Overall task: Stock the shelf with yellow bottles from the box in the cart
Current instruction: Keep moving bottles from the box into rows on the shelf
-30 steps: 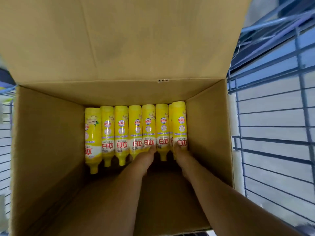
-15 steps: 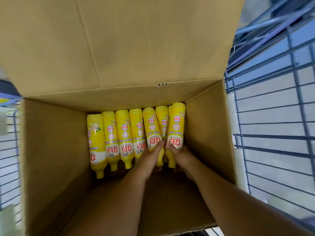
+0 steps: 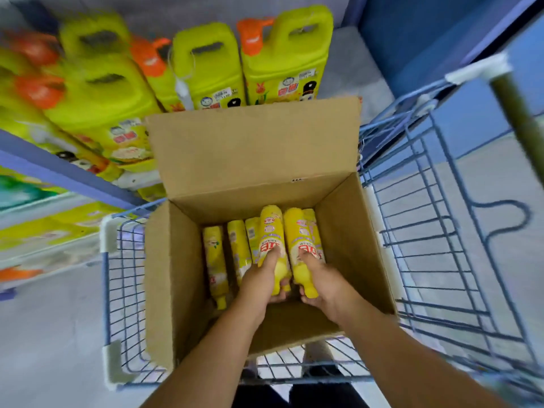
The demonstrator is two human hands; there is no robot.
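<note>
An open cardboard box (image 3: 176, 275) stands in a blue wire cart (image 3: 435, 260). Yellow bottles lie in a row at its far end, caps toward me. My left hand (image 3: 262, 281) grips one yellow bottle (image 3: 272, 231) near its neck and holds it raised above the row. My right hand (image 3: 323, 282) grips a second yellow bottle (image 3: 300, 234) the same way, right beside the first. Other yellow bottles (image 3: 213, 254) stay on the box floor at the left. The blue shelf (image 3: 67, 178) runs along the upper left.
Large yellow-green jugs with orange caps (image 3: 206, 66) stand on the shelf beyond the box. The box's far flap (image 3: 253, 148) stands up toward the shelf. The cart handle (image 3: 518, 113) crosses the upper right. Grey floor lies to the left and right.
Both hands closed on one bottle each and lifted them off the row. The view pulled back and up, so the cart, shelf and jugs came into sight.
</note>
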